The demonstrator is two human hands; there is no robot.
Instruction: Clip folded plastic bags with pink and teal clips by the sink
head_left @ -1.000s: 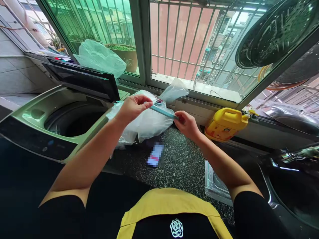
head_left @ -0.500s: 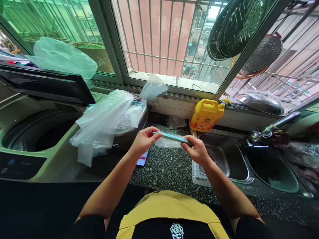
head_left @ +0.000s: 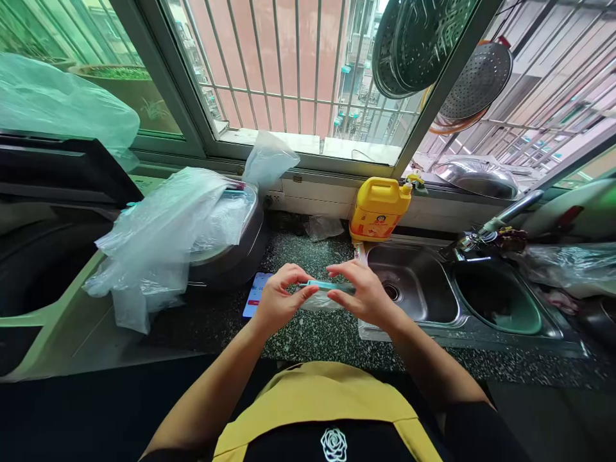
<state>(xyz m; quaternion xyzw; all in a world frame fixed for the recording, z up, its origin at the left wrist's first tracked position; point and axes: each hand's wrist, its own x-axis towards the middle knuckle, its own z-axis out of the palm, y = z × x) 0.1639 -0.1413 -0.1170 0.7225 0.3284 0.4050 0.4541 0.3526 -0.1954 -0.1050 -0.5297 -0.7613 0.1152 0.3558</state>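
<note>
A slim turquoise bar-shaped object (head_left: 320,285), its exact kind unclear, is held level above the counter. My left hand (head_left: 279,298) pinches its left end between thumb and fingers. Around the other end is my right hand (head_left: 368,295), thumb below and fingers above, spread with a gap between them. Whether the right palm touches that end I cannot tell. Behind and beneath the object lies clear plastic film (head_left: 320,300) on the speckled dark counter (head_left: 308,337). A phone with a lit screen (head_left: 254,296) rests just left of my left hand.
A yellow jug (head_left: 380,208) stands behind the steel sink (head_left: 418,282), with a tap (head_left: 474,240) and green basin (head_left: 524,314) further right. On the left, plastic bags (head_left: 158,224) drape over a dark appliance (head_left: 240,256) beside an open-topped washing machine (head_left: 62,301).
My right hand has loosened from a pinch on the object's right end and its fingers have spread. Both hands sit slightly lower. The view has turned a little to the right.
</note>
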